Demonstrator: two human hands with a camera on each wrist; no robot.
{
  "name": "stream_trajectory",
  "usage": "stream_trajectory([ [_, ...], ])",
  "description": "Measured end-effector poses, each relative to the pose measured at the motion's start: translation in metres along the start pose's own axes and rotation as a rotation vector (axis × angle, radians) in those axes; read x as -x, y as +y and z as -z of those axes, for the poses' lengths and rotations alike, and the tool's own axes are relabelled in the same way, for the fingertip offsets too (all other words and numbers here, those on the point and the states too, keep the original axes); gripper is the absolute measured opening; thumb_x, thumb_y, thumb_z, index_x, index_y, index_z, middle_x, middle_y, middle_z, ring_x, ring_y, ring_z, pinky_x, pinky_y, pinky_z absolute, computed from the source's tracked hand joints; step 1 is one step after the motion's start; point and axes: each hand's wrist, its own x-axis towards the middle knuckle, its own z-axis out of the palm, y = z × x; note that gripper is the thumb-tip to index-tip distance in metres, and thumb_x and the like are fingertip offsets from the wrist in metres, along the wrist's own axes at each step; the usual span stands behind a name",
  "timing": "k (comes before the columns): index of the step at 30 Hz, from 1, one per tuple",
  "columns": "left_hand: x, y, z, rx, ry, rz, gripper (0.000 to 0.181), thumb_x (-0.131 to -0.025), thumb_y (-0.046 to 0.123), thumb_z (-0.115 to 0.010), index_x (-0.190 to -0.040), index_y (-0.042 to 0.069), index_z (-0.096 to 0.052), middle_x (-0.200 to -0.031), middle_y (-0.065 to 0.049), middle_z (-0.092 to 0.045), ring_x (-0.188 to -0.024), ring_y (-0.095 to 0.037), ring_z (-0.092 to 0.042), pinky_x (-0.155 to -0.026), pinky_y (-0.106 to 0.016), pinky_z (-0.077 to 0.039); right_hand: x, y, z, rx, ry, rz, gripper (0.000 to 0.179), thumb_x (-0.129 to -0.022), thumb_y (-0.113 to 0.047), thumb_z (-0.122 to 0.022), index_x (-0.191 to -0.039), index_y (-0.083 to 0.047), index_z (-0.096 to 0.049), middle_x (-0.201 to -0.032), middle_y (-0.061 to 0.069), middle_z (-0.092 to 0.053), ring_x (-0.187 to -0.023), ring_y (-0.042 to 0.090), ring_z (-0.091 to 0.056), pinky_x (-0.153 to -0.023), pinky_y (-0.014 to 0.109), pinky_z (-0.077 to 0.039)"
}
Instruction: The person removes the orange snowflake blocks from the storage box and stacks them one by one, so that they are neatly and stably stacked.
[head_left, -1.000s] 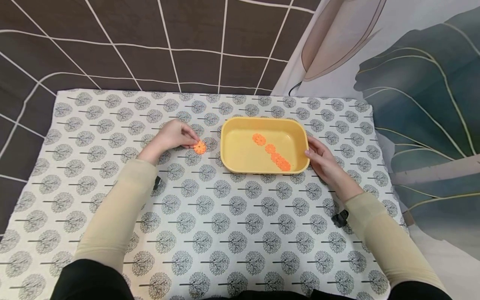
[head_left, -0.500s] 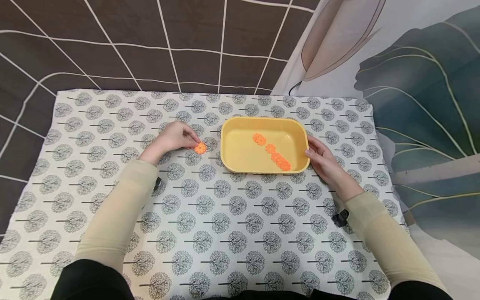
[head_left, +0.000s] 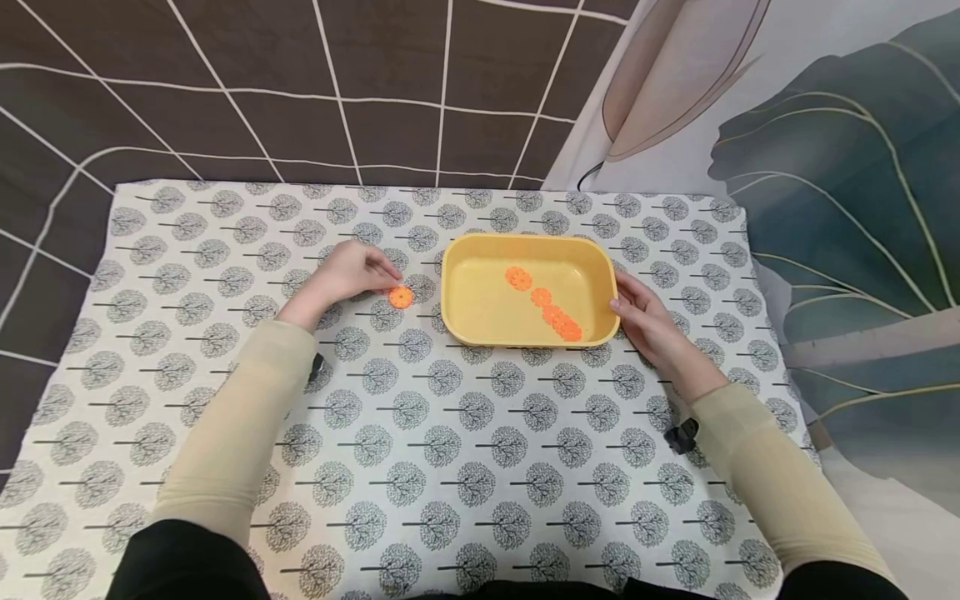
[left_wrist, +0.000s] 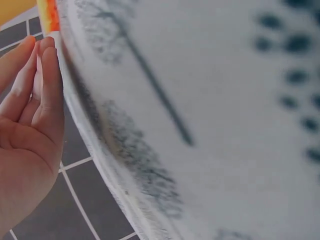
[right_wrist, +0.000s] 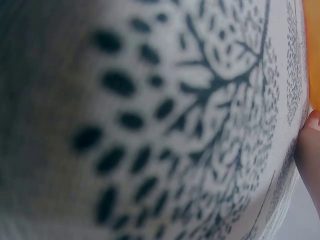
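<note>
In the head view, a small orange disc with a notched edge lies on the tablecloth. My left hand is beside it, its fingertips just at the disc's upper left edge. The left wrist view shows the fingers of this hand nearly straight, and a thin pale gap before the orange edge. A yellow rectangular plastic tub stands to the right. Inside it lie several orange discs, some overlapping in a slanted row. My right hand holds the tub's right rim, thumb over the edge.
A white tablecloth printed with grey trees covers the table. Behind it hangs dark brown cloth with a white grid. At the right hangs a curtain with large leaf shapes. Black wrist cameras sit under the sleeves.
The orange disc by my left hand has shifted slightly down and now lies flatter, with more of its face showing. The tub and my right hand have stayed in place.
</note>
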Motion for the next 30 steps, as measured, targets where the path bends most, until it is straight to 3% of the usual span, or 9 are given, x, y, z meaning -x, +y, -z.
stream_trajectory([
  [10, -0.009, 0.034, 0.002, 0.009, 0.071, -0.084, 0.019, -0.095, 0.006, -0.078, -0.114, 0.003, -0.078, -0.115, -0.018, -0.078, -0.090, -0.016, -0.069, -0.080, -0.017, -0.056, -0.001, 0.001, 0.001, 0.014, 0.000, 0.005, 0.066, -0.107, -0.004, -0.054, -0.164, 0.005, -0.023, -0.175, 0.022, -0.017, -0.137, 0.001, -0.050, -0.121, 0.015, -0.040],
  [16, -0.020, 0.058, -0.005, 0.033, 0.093, -0.126, 0.019, -0.093, 0.006, -0.080, -0.113, 0.003, -0.079, -0.113, -0.018, -0.079, -0.095, -0.022, -0.072, -0.086, -0.025, -0.060, -0.001, 0.000, 0.000, 0.007, -0.004, 0.013, 0.065, -0.107, -0.003, -0.053, -0.164, 0.004, -0.023, -0.175, 0.021, -0.018, -0.137, 0.000, -0.050, -0.121, 0.015, -0.040],
  [22, -0.030, 0.079, -0.015, 0.107, 0.064, -0.171, 0.022, -0.092, 0.000, -0.079, -0.114, 0.001, -0.078, -0.115, -0.019, -0.078, -0.102, -0.028, -0.074, -0.094, -0.033, -0.064, 0.000, -0.001, -0.001, 0.000, -0.004, 0.016, 0.065, -0.107, 0.000, -0.052, -0.164, 0.005, -0.022, -0.176, 0.021, -0.016, -0.138, 0.001, -0.050, -0.121, 0.014, -0.040],
  [25, -0.033, 0.089, -0.022, 0.114, 0.051, -0.203, 0.021, -0.092, -0.002, -0.078, -0.113, -0.001, -0.078, -0.114, -0.020, -0.078, -0.102, -0.029, -0.074, -0.095, -0.033, -0.063, 0.000, -0.001, -0.001, 0.000, 0.003, 0.005, 0.065, -0.107, -0.001, -0.053, -0.165, 0.003, -0.022, -0.176, 0.020, -0.016, -0.145, 0.007, -0.046, -0.123, 0.016, -0.038],
  [30, -0.042, 0.102, -0.036, 0.087, 0.016, -0.278, 0.018, -0.093, -0.002, -0.077, -0.111, -0.001, -0.078, -0.114, -0.019, -0.079, -0.103, -0.029, -0.074, -0.095, -0.033, -0.063, -0.001, -0.001, -0.001, 0.017, 0.012, -0.021, 0.066, -0.107, -0.002, -0.053, -0.165, 0.003, -0.021, -0.177, 0.018, -0.014, -0.163, 0.026, -0.026, -0.128, 0.020, -0.032],
])
